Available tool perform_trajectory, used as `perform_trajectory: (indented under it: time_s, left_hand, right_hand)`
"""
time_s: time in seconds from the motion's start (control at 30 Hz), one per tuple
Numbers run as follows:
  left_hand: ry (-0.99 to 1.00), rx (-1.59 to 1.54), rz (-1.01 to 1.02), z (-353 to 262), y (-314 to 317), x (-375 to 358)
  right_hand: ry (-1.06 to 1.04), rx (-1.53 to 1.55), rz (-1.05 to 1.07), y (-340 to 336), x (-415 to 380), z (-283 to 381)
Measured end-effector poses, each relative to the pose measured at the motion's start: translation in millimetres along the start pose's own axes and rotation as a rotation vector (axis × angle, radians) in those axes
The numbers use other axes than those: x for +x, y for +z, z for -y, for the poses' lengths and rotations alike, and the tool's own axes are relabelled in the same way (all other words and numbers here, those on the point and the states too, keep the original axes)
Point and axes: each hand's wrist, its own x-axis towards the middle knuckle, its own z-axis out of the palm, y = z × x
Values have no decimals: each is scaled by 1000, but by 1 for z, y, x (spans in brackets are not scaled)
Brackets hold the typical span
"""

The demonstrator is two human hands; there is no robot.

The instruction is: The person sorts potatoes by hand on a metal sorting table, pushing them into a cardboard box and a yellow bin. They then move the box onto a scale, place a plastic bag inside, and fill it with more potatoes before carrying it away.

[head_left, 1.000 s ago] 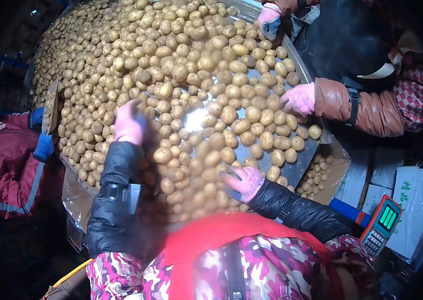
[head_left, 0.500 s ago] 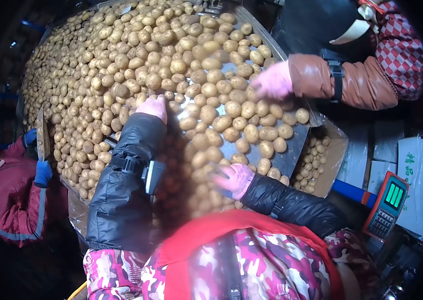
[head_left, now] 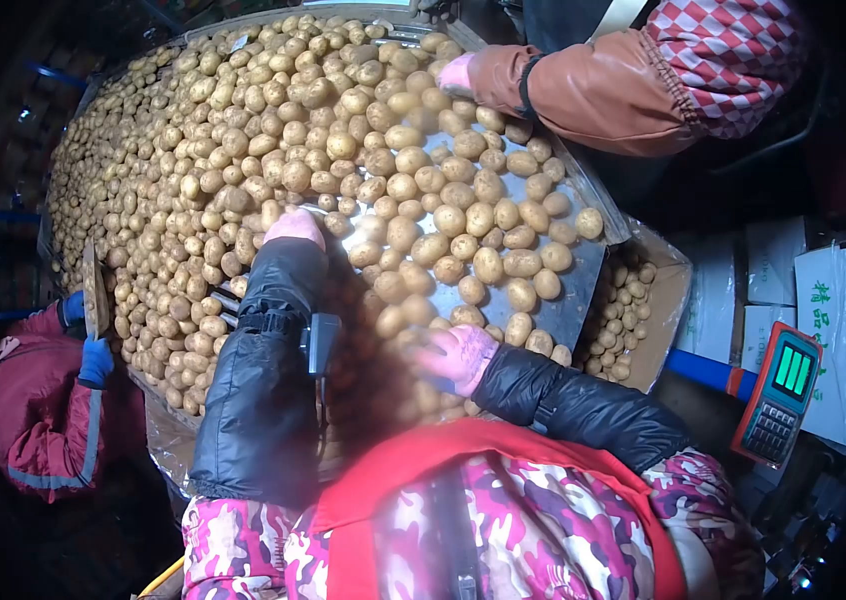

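Note:
Potatoes (head_left: 243, 150) lie heaped over a wide metal table (head_left: 573, 280), more thinly at its right side. My left hand (head_left: 295, 228), in a pink glove, rests against the heap near the middle; its fingertips are hidden by the glove's back and the potatoes. Over the potatoes nearer my body is my right hand (head_left: 455, 358), also pink-gloved, its fingers spread and blurred. No potato can be made out in its grasp.
A co-worker's gloved hand (head_left: 458, 75) touches potatoes at the top. Another person (head_left: 53, 400) at left holds a flat board (head_left: 95, 290). A cardboard box (head_left: 668, 300) of potatoes, a scale display (head_left: 781, 395) and white cartons (head_left: 833, 340) are at right.
The co-worker's hand has moved up and left across the potatoes. My left hand has shifted slightly down and left, and my right hand slightly left. The whole view has shifted a little.

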Motion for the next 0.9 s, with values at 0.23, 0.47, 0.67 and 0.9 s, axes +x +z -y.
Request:
perform_trajectory:
  time_s: [0.23,0.47,0.67,0.9]
  left_hand:
    - [19,-70,-78,13,15,0]
    - [19,-1518,31,82,47,-42]
    - [187,-1789,-431,81,55,-82]
    - [184,-418,-119,-6,-12,2]
  right_hand:
    - [-57,-42,-92,22,-5,-16]
    - [-47,-26,-73,21,-3,-16]
    - [-23,-1,-50,16,2,-11]
    - [-5,-23,-40,4,4,-1]
